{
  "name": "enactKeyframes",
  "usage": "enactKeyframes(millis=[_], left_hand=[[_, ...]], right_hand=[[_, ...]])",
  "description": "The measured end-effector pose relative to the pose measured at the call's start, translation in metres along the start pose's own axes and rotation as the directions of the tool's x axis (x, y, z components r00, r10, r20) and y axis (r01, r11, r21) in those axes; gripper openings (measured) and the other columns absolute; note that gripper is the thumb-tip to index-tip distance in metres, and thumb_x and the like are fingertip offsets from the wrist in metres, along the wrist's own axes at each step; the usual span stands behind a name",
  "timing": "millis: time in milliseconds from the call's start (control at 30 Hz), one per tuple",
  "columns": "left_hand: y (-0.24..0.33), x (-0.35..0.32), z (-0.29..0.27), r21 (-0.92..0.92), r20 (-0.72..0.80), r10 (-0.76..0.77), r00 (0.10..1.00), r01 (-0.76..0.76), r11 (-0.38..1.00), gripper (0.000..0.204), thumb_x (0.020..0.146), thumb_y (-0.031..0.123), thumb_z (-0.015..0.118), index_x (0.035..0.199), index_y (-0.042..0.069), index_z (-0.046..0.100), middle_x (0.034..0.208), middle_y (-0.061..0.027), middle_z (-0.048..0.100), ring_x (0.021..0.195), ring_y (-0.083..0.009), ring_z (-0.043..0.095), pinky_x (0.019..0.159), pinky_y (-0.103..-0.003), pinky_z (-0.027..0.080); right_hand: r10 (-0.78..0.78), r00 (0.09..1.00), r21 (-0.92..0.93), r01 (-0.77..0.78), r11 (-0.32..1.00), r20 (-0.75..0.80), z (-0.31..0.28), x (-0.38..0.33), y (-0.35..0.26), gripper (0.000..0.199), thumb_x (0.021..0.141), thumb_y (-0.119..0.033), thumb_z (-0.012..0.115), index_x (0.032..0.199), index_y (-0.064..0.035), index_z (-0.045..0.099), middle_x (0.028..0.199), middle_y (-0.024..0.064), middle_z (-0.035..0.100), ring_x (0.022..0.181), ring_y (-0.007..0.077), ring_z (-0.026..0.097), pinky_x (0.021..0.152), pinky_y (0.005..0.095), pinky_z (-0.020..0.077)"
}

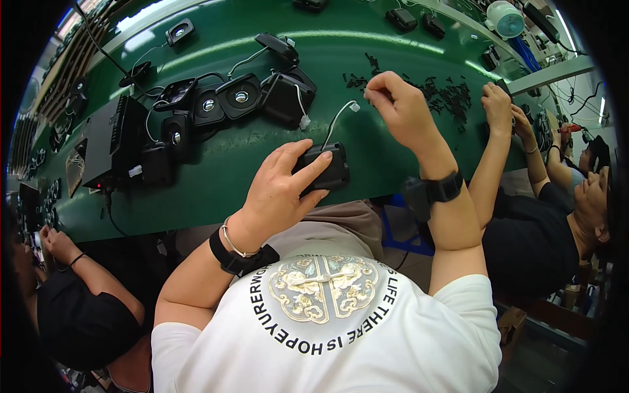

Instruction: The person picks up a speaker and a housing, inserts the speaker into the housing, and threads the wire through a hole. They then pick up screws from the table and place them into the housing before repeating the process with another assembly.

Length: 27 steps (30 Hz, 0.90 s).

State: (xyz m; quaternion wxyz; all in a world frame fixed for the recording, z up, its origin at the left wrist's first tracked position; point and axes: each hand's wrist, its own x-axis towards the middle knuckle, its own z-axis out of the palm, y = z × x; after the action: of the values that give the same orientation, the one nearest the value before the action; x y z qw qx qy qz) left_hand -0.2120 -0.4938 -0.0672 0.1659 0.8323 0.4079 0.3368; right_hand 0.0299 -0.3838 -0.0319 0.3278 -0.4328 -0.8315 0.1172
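A black box [113, 147] with a small red light stands on the green desk [190, 209], a dark cable [109, 204] at its near end. Well to the right of the box are a round, white device [508, 23] with a greenish face, a blue frame [401, 226] below desk level, and a person in black [537, 242]; a second black-clad person [88, 308] is on the box's near side.

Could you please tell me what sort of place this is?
It is probably an electronics assembly workshop: a long green table, several similar black speaker-like units, and co-workers on both sides.
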Motion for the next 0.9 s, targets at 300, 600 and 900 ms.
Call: enactKeyframes(millis=[300, 600, 900], left_hand=[[-0.009, -0.006, -0.001, 0.005, 0.013, 0.002, 1.000, -0.002, 1.000, 0.062, 0.069, 0.015, 0.081, 0.128, 0.011, 0.061, 0.125, -0.0220, 0.054, 0.112, -0.0395, 0.055, 0.097, -0.046, 0.046], [-0.004, 0.000, 0.002, 0.009, 0.010, 0.013, 1.000, -0.013, 1.000, 0.061, 0.069, 0.015, 0.081, 0.127, 0.011, 0.061, 0.125, -0.0218, 0.054, 0.112, -0.0392, 0.055, 0.098, -0.046, 0.046], [-0.003, 0.003, -0.002, 0.002, 0.013, 0.002, 1.000, -0.002, 1.000, 0.063, 0.069, 0.015, 0.081, 0.128, 0.012, 0.061, 0.126, -0.0218, 0.054, 0.113, -0.0389, 0.055, 0.098, -0.046, 0.046]], right_hand=[[0.318, 0.820, 0.569, -0.563, 0.599, 0.477, 0.023, -0.031, -0.039, 0.007, 0.090, -0.006, 0.067, 0.092, 0.0010, 0.067, 0.080, 0.0016, 0.065, 0.072, 0.0067, 0.058, 0.066, 0.0218, 0.0486], [0.273, 0.852, 0.329, -0.440, 0.835, 0.446, 0.016, -0.024, -0.041, 0.009, 0.088, -0.008, 0.070, 0.091, -0.0002, 0.067, 0.076, 0.0004, 0.063, 0.068, 0.0064, 0.054, 0.062, 0.0231, 0.0458], [0.262, 0.803, 0.224, -0.434, 0.872, 0.536, -0.008, -0.002, -0.012, 0.014, 0.085, -0.014, 0.073, 0.086, -0.0014, 0.067, 0.073, -0.0012, 0.060, 0.067, 0.0057, 0.051, 0.062, 0.0242, 0.0452]])
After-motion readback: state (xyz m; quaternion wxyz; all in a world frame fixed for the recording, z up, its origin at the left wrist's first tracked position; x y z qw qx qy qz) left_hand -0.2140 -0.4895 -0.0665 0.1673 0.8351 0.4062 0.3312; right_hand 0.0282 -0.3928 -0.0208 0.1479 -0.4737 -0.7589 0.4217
